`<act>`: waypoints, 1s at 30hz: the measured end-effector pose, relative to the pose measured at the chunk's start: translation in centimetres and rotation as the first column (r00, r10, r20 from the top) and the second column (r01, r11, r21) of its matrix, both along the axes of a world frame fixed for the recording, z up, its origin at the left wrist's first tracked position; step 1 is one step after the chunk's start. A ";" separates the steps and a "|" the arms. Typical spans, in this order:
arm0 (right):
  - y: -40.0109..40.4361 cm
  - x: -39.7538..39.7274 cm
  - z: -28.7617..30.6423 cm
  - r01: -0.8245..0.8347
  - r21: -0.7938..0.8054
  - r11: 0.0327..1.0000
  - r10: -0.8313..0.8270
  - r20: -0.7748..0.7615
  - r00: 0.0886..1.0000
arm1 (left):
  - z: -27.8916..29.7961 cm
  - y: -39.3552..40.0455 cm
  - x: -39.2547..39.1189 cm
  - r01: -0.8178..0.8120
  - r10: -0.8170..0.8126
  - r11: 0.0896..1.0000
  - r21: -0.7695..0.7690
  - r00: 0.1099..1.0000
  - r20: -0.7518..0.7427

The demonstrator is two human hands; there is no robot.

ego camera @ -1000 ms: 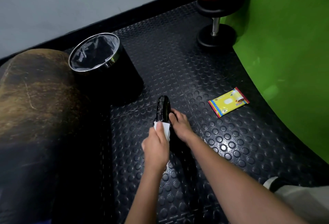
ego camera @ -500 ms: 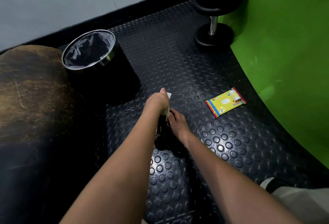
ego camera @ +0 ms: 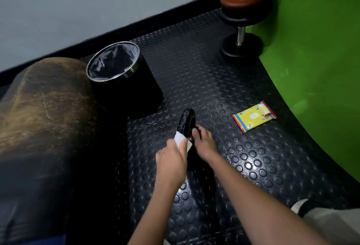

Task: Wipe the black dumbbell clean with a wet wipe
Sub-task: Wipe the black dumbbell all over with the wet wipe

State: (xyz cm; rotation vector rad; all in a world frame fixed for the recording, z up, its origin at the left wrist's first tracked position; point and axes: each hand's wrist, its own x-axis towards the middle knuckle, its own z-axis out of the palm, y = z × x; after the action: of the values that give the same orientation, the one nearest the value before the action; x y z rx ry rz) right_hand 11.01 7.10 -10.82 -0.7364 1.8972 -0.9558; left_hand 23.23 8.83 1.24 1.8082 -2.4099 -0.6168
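Observation:
The black dumbbell [ego camera: 187, 123] lies on the studded black floor mat in the middle of the head view, its far end pointing away from me. My left hand [ego camera: 172, 160] holds a white wet wipe [ego camera: 180, 139] pressed against the dumbbell's near left side. My right hand [ego camera: 204, 143] grips the dumbbell from the right, fingers curled on it. The dumbbell's near part is hidden under both hands.
A black bin [ego camera: 124, 77] with a chrome rim and plastic liner stands left of the dumbbell. A yellow wet-wipe pack [ego camera: 254, 116] lies to the right. A brown padded bench [ego camera: 42, 112] fills the left. A plated dumbbell [ego camera: 242, 30] stands upright by the green wall [ego camera: 315, 69].
My left hand went forward with the wipe along the dumbbell to its far end, then came back to the near part. My right hand stayed on the dumbbell.

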 end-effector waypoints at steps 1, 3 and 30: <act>0.2 0.1 0.1 0.008 0.002 1.000 -0.008 0.006 1.000 | -0.2 0.3 0.2 -0.010 0.010 1.000 -0.014 1.000 -0.013; 0.4 0.2 0.2 0.039 -0.008 0.999 -0.039 0.017 0.999 | -0.2 -0.2 0.1 -0.014 0.014 1.000 -0.009 1.000 -0.010; 2.0 0.5 1.4 0.062 0.023 0.998 -0.062 -0.011 0.998 | -2.2 0.3 2.8 0.003 -0.029 0.990 -0.141 0.984 -0.178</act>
State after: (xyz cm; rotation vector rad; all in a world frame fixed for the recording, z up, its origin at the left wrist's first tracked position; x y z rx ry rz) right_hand 11.50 9.13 -9.43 -0.6734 1.9470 -0.9677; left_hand 26.07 9.08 -1.00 1.6068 -2.2897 -0.5684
